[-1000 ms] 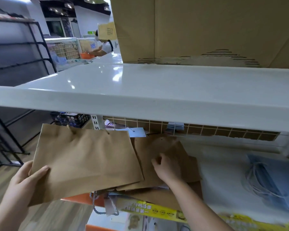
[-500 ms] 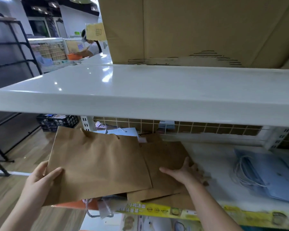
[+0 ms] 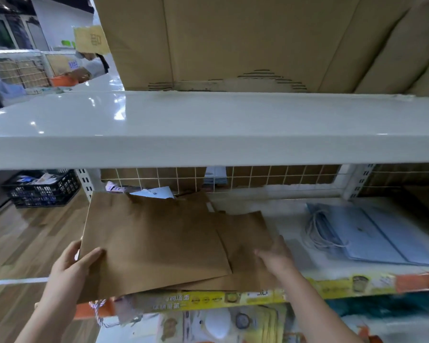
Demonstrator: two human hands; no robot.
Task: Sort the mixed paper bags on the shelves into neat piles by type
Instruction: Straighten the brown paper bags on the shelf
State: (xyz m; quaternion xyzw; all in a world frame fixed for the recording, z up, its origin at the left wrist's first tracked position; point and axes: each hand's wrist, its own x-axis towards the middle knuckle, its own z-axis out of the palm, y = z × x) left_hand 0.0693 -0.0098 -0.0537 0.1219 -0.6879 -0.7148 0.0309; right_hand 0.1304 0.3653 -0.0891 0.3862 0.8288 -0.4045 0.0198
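Note:
A large flat brown paper bag (image 3: 154,238) lies over the left end of the middle shelf, and my left hand (image 3: 77,266) grips its lower left corner, thumb on top. Beneath it more brown paper bags (image 3: 243,233) are stacked, sticking out to the right. My right hand (image 3: 274,256) rests with fingers spread on the right edge of that lower stack. To the right on the same white shelf (image 3: 290,246) lies a pile of light blue paper bags (image 3: 372,233) with white cord handles. A white and blue paper (image 3: 156,193) peeks out behind the brown bags.
A deep white upper shelf (image 3: 208,129) overhangs the bags, carrying large cardboard boxes (image 3: 245,40). A wire grid (image 3: 270,175) backs the middle shelf. A black crate (image 3: 42,188) sits on the wooden floor at left. Another person (image 3: 89,68) works far behind. Packaged goods (image 3: 221,323) lie on the shelf below.
My view has shifted right and closer. My left hand has carried the large brown bag rightward over the stack. My right hand has slid from the stack's middle to its right edge.

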